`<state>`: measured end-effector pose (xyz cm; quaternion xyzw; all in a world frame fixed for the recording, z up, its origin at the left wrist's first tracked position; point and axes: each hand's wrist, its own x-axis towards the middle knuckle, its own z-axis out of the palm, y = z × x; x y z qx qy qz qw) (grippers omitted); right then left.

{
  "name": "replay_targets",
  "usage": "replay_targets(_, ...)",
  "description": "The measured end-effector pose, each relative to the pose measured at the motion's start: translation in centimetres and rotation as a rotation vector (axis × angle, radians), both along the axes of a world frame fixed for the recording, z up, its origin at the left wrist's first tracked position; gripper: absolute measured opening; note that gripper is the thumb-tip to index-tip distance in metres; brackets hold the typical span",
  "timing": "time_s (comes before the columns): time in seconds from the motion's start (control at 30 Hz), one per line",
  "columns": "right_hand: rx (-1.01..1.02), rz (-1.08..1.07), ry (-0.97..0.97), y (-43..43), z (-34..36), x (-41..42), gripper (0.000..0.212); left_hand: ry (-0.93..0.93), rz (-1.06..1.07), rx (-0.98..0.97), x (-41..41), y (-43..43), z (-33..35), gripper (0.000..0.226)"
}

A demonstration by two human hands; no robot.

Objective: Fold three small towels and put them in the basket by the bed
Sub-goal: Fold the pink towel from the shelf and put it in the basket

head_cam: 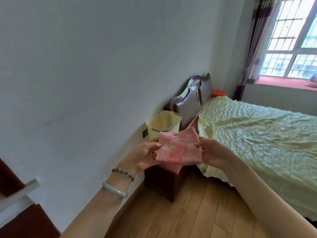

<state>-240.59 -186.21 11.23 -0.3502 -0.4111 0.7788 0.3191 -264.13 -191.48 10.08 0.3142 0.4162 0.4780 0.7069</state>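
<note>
A folded pink towel [179, 148] hangs in the air between my two hands, just in front of and below the basket. My left hand [145, 155] pinches its left edge and my right hand [211, 152] pinches its right edge. The cream plastic basket [163, 125], with perforated walls and a grey rim handle, stands on a dark red nightstand [169, 179] beside the bed. The inside of the basket is mostly hidden from this angle. No other towel is in view.
The bed [257, 134] with a pale green cover fills the right side, its dark headboard [192, 98] against the wall. Wooden floor [197, 217] lies below my arms. A window with curtains is at the far right; a dark door edge is at the lower left.
</note>
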Motion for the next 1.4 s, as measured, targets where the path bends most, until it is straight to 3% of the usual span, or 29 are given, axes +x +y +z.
replay_targets(0.17,-0.002,-0.004,0.021,6.9,0.0,1.4,0.034,0.008,-0.03,0.009,1.3,7.6,0.0,0.036)
replay_targets(0.47,-0.051,0.015,0.002,19.0,-2.9,4.9,0.043,-0.007,0.017,-0.047,5.1,18.7,-2.6,0.033)
replay_targets(0.9,-0.036,0.102,-0.099,41.4,-3.5,9.8,0.032,-0.029,0.25,-0.119,12.3,37.3,-4.2,0.031)
replay_targets(1.1,-0.094,0.204,-0.082,49.9,-5.8,7.9,0.035,-0.012,0.352,-0.157,11.5,43.4,-5.9,0.029)
replay_targets(1.4,-0.093,0.316,-0.211,64.0,-10.4,-1.1,0.043,-0.014,0.567,-0.159,4.8,54.4,-10.0,0.034)
